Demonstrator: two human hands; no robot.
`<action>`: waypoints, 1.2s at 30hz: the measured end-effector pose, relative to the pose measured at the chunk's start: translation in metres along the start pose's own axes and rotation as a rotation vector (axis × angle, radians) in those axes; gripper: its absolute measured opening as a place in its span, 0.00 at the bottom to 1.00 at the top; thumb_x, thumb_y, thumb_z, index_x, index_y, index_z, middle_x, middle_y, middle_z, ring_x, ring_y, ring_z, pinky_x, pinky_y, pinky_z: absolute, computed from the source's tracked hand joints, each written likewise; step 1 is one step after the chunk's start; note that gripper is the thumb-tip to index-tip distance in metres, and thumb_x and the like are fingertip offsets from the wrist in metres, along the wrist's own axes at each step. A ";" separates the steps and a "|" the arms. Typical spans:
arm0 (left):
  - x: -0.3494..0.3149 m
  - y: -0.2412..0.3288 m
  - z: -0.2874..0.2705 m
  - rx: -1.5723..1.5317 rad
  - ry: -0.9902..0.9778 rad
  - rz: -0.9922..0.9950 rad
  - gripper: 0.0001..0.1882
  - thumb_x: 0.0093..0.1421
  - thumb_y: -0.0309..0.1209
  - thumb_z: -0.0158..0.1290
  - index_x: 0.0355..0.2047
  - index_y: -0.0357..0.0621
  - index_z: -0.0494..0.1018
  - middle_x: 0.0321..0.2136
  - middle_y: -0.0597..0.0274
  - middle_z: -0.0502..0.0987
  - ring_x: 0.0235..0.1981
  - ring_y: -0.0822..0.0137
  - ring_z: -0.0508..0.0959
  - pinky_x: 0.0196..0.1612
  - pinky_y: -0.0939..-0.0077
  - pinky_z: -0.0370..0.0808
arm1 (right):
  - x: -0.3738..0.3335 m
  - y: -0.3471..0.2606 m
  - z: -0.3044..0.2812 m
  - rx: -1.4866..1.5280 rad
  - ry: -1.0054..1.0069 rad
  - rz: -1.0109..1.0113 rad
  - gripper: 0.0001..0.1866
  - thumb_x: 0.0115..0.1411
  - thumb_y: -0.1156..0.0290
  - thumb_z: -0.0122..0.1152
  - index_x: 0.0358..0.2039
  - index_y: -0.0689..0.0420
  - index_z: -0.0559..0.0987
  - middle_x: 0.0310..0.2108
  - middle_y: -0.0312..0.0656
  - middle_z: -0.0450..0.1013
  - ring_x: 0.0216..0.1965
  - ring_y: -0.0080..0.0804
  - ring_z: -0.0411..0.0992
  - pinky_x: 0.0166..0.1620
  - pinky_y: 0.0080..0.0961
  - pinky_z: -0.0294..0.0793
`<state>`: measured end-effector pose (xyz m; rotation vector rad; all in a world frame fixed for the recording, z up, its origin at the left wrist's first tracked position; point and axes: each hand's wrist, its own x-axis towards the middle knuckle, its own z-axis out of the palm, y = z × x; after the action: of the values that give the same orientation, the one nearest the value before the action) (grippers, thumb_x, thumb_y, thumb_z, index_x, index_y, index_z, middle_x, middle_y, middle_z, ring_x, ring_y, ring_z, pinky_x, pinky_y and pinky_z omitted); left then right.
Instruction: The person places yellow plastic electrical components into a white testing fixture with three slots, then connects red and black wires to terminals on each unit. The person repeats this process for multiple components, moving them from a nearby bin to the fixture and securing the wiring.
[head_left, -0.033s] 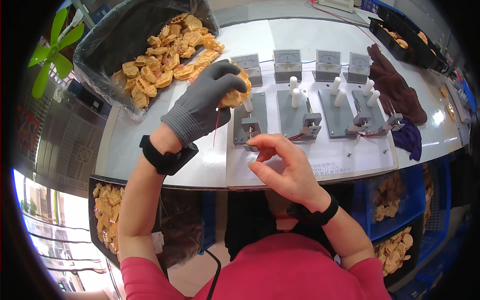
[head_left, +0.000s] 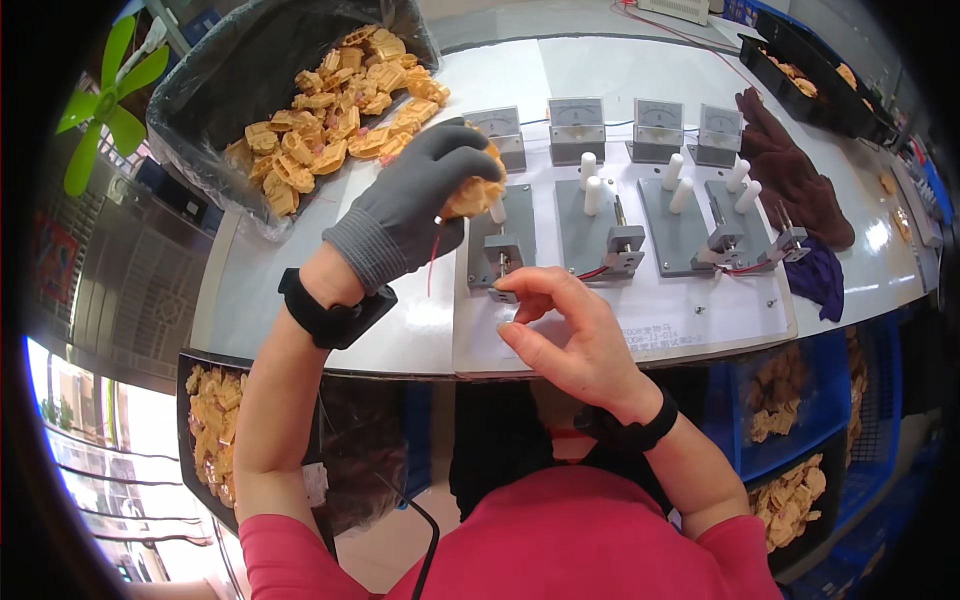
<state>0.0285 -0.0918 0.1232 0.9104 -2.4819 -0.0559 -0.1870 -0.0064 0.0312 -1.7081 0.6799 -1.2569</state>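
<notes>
My left hand (head_left: 415, 190), in a grey knitted glove, is closed round a tan plastic part (head_left: 474, 195). The glove hides much of that part, and a thin red wire (head_left: 434, 262) hangs below it. The part is beside the white peg of the leftmost grey test fixture (head_left: 518, 225). At that fixture's near end, my bare right hand (head_left: 575, 335) has its index fingertip at a small grey end block (head_left: 507, 292). Thumb and index finger are apart, with nothing seen between them; whether the fingertip presses the block I cannot tell.
Behind the fixtures stands a row of analog panel meters (head_left: 577, 125). More fixtures with white pegs (head_left: 680, 225) lie to the right, beside a brown cloth (head_left: 790, 180). A lined black bin (head_left: 215, 110) of tan parts is at far left; blue crates (head_left: 745, 400) sit below the table.
</notes>
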 end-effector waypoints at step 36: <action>-0.041 -0.149 0.059 0.285 -0.271 -1.053 0.37 0.51 0.42 0.61 0.61 0.48 0.64 0.59 0.46 0.65 0.58 0.46 0.71 0.60 0.59 0.72 | 0.005 0.005 0.016 -0.531 -0.038 -0.074 0.08 0.55 0.76 0.66 0.36 0.61 0.80 0.36 0.43 0.74 0.41 0.43 0.72 0.45 0.37 0.70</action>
<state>0.1167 -0.1901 0.0234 2.3560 -1.9579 -0.1850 -0.1699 -0.0076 0.0279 -2.1951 0.9995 -1.1536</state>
